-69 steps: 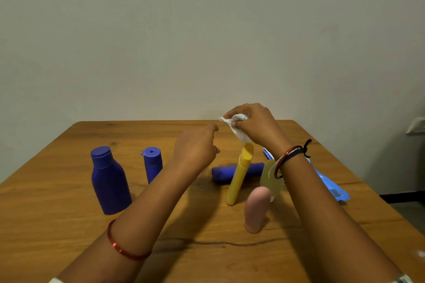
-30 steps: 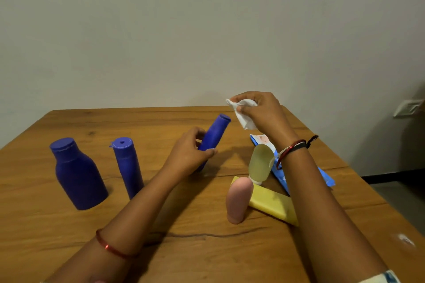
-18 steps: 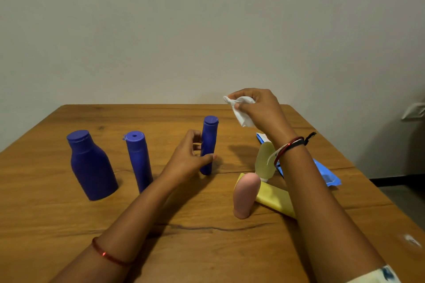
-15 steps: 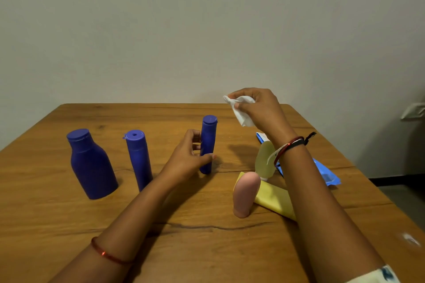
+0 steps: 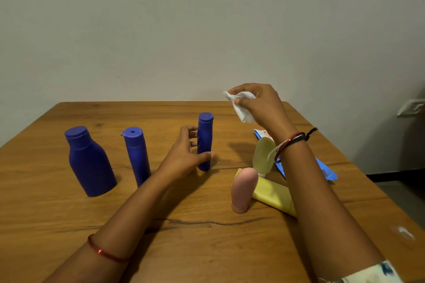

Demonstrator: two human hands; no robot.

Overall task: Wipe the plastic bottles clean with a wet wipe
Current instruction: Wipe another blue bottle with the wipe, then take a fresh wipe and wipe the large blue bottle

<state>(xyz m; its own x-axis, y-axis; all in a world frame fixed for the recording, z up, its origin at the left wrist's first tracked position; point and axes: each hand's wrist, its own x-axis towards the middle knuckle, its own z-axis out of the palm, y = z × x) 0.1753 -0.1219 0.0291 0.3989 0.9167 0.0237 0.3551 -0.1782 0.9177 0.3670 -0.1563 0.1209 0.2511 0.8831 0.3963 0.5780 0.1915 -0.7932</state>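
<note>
— What are you seeing on your feed?

— I'm looking down at a wooden table point(image 5: 57, 218). My left hand point(image 5: 184, 156) is curling round a slim blue bottle point(image 5: 205, 140) that is standing upright near the middle, thumb in front, fingers behind it.

— And the other hand?

— The right hand point(image 5: 259, 104) is hovering above the table's far side, pinching a crumpled white wet wipe point(image 5: 240, 104) between thumb and fingers. The wipe is hanging clear of the bottle, up and to its right, not touching it.

— Where are the other bottles sitting?

— Two more blue ones are standing to the left: a wide bottle point(image 5: 90, 163) furthest out and a narrow flip-cap bottle point(image 5: 136, 156) between it and my left arm. On the right I'm seeing a pink tube point(image 5: 243, 189) standing on its cap, a yellow tube point(image 5: 273, 195) lying just behind it, and a pale green tube point(image 5: 263, 156) upright beyond them. A blue wipe packet point(image 5: 324, 170) is lying flat under my right forearm.
</note>
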